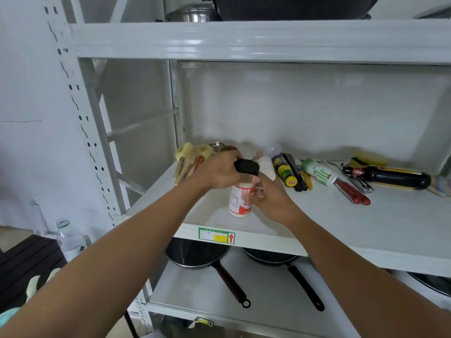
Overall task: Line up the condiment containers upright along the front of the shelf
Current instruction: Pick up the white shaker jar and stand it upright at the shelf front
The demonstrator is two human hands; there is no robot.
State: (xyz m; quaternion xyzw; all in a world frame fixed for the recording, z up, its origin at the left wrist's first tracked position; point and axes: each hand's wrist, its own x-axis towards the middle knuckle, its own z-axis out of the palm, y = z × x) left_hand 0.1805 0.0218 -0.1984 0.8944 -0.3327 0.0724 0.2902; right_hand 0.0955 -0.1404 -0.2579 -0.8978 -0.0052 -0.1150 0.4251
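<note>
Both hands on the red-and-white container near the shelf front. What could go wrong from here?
1. The red-and-white container stands close to the shelf's front edge; a clumsy release by the right hand might tip it off.
2. The left hand also holds a black object, so its grip may be weak.
3. The dark bottle, green-capped bottle and yellow-labelled bottle lie among utensils; pulling one could drag others.

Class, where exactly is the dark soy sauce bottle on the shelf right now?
The dark soy sauce bottle lies on its side at the far right of the middle shelf, behind the red-handled utensil.
</note>
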